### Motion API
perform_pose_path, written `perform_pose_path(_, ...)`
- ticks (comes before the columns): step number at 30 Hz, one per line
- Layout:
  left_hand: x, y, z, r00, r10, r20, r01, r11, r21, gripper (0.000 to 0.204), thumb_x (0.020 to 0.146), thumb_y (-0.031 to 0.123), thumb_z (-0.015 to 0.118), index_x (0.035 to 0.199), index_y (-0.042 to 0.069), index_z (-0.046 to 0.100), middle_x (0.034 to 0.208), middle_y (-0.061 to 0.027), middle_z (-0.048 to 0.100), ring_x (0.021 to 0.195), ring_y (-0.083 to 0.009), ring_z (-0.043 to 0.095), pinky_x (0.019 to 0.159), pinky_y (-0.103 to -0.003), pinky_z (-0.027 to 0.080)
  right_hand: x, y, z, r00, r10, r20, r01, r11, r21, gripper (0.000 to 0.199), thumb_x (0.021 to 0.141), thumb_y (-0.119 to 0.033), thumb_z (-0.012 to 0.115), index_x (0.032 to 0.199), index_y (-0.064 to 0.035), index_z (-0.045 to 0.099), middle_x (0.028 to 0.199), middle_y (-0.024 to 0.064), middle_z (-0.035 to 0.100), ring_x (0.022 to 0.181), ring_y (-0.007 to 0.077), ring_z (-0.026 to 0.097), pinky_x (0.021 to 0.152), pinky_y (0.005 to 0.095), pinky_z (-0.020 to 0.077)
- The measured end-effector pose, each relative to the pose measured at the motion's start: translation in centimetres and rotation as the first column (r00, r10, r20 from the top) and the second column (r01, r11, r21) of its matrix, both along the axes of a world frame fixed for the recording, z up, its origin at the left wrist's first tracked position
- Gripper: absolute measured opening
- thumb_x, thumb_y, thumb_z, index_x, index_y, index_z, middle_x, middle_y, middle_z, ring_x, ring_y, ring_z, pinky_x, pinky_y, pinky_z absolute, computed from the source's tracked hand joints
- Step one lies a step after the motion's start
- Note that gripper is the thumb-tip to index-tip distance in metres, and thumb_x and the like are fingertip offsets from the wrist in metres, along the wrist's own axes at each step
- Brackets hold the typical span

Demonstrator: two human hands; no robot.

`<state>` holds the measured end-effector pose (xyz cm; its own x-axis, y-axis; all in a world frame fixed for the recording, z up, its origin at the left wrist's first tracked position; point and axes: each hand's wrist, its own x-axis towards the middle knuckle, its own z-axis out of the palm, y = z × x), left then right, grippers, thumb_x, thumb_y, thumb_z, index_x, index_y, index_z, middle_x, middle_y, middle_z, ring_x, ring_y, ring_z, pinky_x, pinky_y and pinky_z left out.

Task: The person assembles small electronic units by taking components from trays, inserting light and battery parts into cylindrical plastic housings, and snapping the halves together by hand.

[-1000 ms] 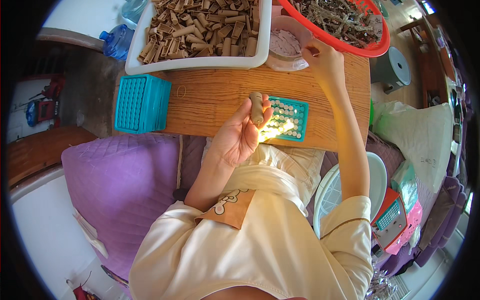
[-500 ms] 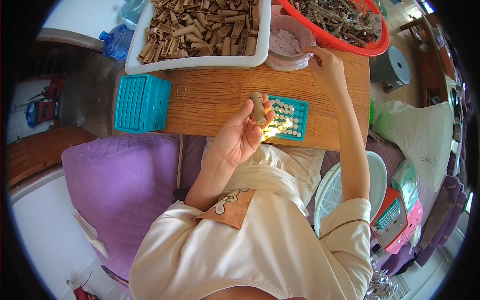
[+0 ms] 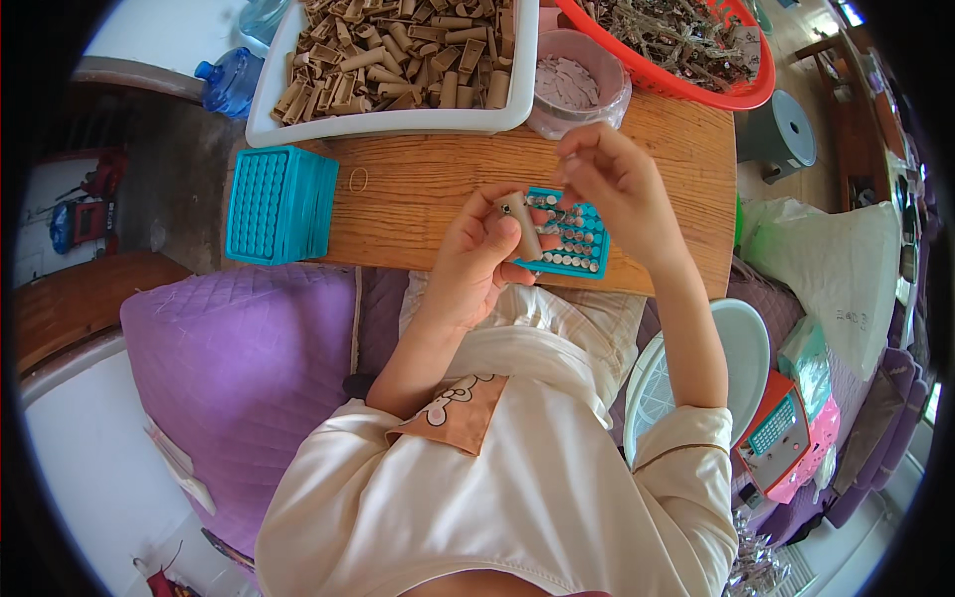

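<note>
Head view, left fingers [image 3: 504, 231] holding tan tube [image 3: 526, 231], right fingers [image 3: 587, 181] overlapping turquoise tray [image 3: 603, 253], grip unclear, white bin [image 3: 398, 123] beyond

Left forearm [image 3: 418, 353]: slanted forward and inward, toward the body's midline.
Left wrist [image 3: 450, 313]: held nearly in line with the forearm.
Left hand [image 3: 473, 264]: raised in front of the waist, its palm turned partly upward.
Left fingers [image 3: 485, 204]: curled into a grip, with the thumb [image 3: 502, 235] pressed across from them.
Right forearm [image 3: 693, 328]: extended forward, tilted slightly inward.
Right hand [image 3: 622, 194]: lifted farther forward than the left, its back turned upward.
Right fingers [image 3: 597, 142]: bent inward toward the left hand, their tips partly blurred.
</note>
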<state>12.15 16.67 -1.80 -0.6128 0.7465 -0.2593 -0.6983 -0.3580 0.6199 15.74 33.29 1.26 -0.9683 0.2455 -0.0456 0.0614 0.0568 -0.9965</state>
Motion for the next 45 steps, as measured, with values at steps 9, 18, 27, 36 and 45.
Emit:
perform_pose_path(9,-0.1,-0.4,0.2,0.995,-0.07,0.073,0.061,0.991,0.118,0.037,0.085,0.022,0.047,0.113,0.001,0.037,0.094,-0.0094,0.055,0.079,-0.0171,0.061,0.042,-0.016,0.05,1.4,-2.8,0.6,0.992,-0.033,-0.121,0.057,0.978,0.201,0.006,0.079,-0.002,0.051,0.085,-0.0023,0.053,0.083,0.0106,0.06,0.076,0.0152,0.059,0.067,0.0278,0.046)
perform_pose_path(18,-0.3,-0.5,-0.2,0.988,-0.149,0.042,0.145,0.987,0.073,0.036,0.087,0.025,0.042,0.114,0.001,0.038,0.087,-0.0055,0.055,0.076,-0.0124,0.061,0.037,-0.013,0.044,2.1,-3.6,-0.7,0.986,-0.128,-0.108,0.133,0.99,0.042,0.004,0.079,-0.001,0.051,0.082,0.0016,0.051,0.093,0.011,0.06,0.083,0.0152,0.058,0.073,0.0273,0.046)
perform_pose_path(27,0.0,0.2,0.3,0.989,-0.119,0.089,0.121,0.993,-0.015,0.033,0.087,0.028,0.044,0.106,0.001,0.043,0.082,-0.0037,0.056,0.065,-0.0061,0.058,0.036,-0.012,0.039,2.4,-4.2,-1.3,0.969,-0.215,-0.122,0.226,0.971,0.08,0.003,0.079,0.0,0.051,0.081,0.0017,0.052,0.089,0.0104,0.062,0.076,0.0138,0.059,0.068,0.0263,0.0473)
perform_pose_path(36,-0.3,0.3,0.0,0.978,-0.175,0.116,0.175,0.985,0.009,0.038,0.086,0.03,0.045,0.109,0.0,0.042,0.078,-0.0025,0.055,0.065,-0.0058,0.058,0.033,-0.011,0.037,2.6,-4.0,-0.7,0.969,-0.239,-0.07,0.246,0.959,0.137,0.004,0.078,-0.002,0.053,0.082,-0.0004,0.053,0.087,0.0105,0.063,0.074,0.0166,0.062,0.06,0.0262,0.0487)
perform_pose_path(45,-0.1,0.5,0.4,0.97,-0.235,-0.055,0.229,0.968,-0.106,0.039,0.088,0.028,0.041,0.114,0.0,0.04,0.082,-0.0054,0.057,0.063,-0.0053,0.058,0.033,-0.012,0.036,3.3,-4.3,-1.5,0.955,-0.282,-0.092,0.295,0.938,0.183,0.004,0.075,0.001,0.056,0.074,0.0014,0.052,0.087,0.0115,0.062,0.068,0.0166,0.061,0.061,0.0259,0.0495)
